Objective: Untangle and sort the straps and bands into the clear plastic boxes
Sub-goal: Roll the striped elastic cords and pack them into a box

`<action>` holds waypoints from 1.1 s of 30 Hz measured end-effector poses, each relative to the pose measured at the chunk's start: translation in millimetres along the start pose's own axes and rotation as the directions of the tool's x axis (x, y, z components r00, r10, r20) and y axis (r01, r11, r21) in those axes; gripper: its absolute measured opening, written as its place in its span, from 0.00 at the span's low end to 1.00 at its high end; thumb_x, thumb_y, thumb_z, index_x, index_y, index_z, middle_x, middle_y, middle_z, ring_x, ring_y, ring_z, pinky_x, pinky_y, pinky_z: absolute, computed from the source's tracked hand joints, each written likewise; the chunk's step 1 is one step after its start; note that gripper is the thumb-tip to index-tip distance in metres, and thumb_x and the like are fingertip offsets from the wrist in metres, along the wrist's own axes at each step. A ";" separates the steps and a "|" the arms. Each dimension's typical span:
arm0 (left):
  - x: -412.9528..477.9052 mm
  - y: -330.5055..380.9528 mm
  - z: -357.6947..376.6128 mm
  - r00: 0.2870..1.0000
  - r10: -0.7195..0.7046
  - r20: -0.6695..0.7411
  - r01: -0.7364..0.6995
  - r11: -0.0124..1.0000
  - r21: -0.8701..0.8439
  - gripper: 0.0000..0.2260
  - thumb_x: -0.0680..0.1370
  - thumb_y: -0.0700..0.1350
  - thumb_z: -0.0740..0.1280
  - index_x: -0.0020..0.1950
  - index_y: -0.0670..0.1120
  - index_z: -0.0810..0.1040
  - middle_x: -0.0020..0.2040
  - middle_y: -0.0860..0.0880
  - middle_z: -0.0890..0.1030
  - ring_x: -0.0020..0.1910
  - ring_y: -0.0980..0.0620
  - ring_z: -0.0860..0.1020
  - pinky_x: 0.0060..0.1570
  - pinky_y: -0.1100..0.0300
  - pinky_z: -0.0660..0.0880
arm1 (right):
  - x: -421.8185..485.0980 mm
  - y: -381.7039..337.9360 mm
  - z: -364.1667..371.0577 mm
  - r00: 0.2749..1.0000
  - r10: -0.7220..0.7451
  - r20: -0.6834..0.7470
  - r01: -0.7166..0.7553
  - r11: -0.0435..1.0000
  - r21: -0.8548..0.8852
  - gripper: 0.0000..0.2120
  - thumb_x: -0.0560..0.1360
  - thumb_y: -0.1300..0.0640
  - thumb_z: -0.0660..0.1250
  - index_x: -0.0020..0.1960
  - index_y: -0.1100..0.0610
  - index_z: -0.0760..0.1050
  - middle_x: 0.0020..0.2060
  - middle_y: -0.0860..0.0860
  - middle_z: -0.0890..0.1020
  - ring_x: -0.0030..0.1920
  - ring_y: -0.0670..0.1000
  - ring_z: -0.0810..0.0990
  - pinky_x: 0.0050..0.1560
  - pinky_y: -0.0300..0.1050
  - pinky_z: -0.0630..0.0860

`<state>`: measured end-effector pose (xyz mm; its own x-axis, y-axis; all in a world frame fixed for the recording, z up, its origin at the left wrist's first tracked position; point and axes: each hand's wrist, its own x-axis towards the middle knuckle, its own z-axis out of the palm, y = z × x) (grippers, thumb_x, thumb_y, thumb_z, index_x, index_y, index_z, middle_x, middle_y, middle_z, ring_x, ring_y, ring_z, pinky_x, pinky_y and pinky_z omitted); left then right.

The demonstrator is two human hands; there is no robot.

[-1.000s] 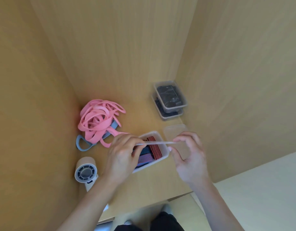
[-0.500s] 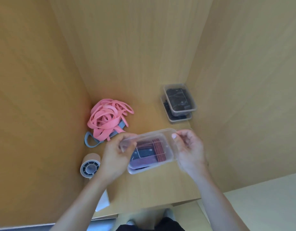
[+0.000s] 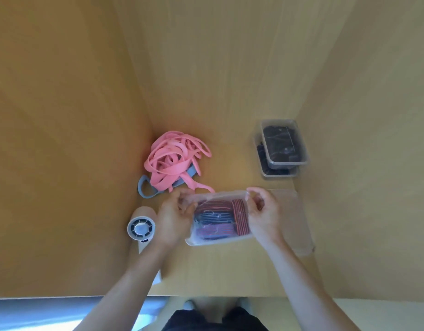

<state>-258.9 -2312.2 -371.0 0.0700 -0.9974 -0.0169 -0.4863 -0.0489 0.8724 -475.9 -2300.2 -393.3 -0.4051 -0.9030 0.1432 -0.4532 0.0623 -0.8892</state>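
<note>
A clear plastic box (image 3: 218, 240) sits on the wooden shelf in front of me, holding red and dark blue striped straps (image 3: 220, 217). A clear lid lies over its top. My left hand (image 3: 174, 218) grips the box's left end with fingers curled on the lid's rim. My right hand (image 3: 263, 216) pinches the lid's far right corner. A tangled pile of pink bands (image 3: 175, 158) lies at the back left, with a grey-blue band (image 3: 146, 189) partly under it.
Two stacked clear boxes (image 3: 281, 146) with dark straps stand in the back right corner. Another clear lid (image 3: 294, 218) lies flat to the right of my hands. A white tape dispenser (image 3: 141, 228) sits at the left. Wooden walls close in on three sides.
The lid, held edge-on above the open box a second ago, now lies flat on top of the box. Both hands have come down to the box's ends.
</note>
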 end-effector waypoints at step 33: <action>-22.9 -9.4 43.5 0.961 0.196 0.196 -0.275 0.748 0.604 0.30 0.80 0.62 0.53 0.79 0.50 0.63 0.78 0.46 0.65 0.77 0.43 0.60 0.75 0.45 0.60 | -2.5 5.4 -1.7 0.913 -0.144 0.381 0.318 0.837 -0.446 0.29 0.79 0.48 0.46 0.76 0.55 0.68 0.75 0.48 0.69 0.73 0.52 0.65 0.74 0.52 0.63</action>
<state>-293.8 -2291.2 -400.0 -0.1982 -0.9784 0.0590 -0.9090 0.2060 0.3624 -478.7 -2296.9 -397.8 -0.0022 -0.9957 0.0929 -0.8622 -0.0452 -0.5045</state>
